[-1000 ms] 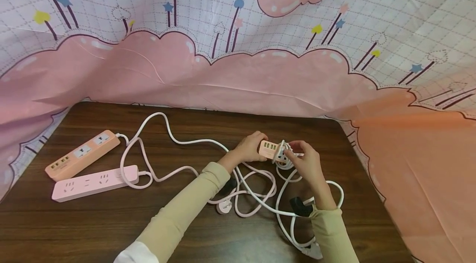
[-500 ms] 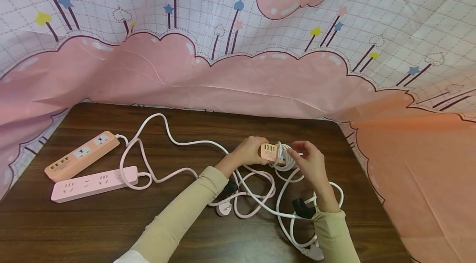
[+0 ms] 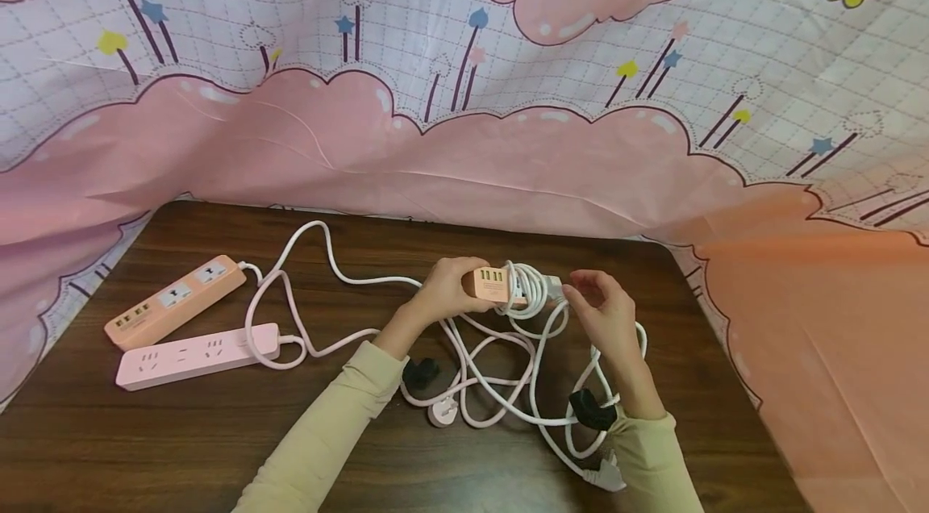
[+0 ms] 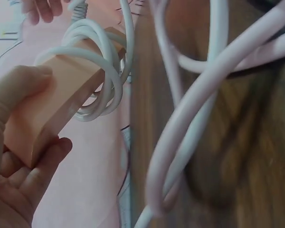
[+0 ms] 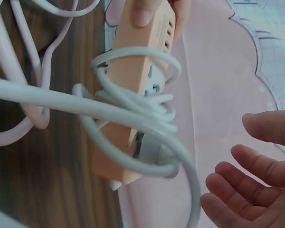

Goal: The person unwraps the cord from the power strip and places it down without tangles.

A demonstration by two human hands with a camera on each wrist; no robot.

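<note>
My left hand [image 3: 448,289] grips the USB-port end of a peach power strip [image 3: 492,285], raised a little off the table. White cord [image 3: 531,292] winds in several loose loops around the strip's other half. In the right wrist view, a white plug [image 5: 152,148] sits against the socket face near that far end, under the loops. To the right, my right hand [image 3: 604,310] stays apart from strip and cord, its fingers [image 5: 249,164] loosely bent with nothing between them. The left wrist view shows my left thumb [image 4: 26,85] on the strip's plain side.
A second peach power strip [image 3: 174,299] and a pink one [image 3: 199,356] lie at the left of the dark wooden table [image 3: 218,448]. Their cords tangle across the middle. A round plug [image 3: 443,411], another plug [image 3: 606,477] and two black wrist bands surround my forearms. A patterned curtain [image 3: 435,150] hangs behind.
My left hand has carried the wrapped strip leftward. My right hand, earlier at the cord loops, is now apart from them, and the plug at the strip's end has come into sight.
</note>
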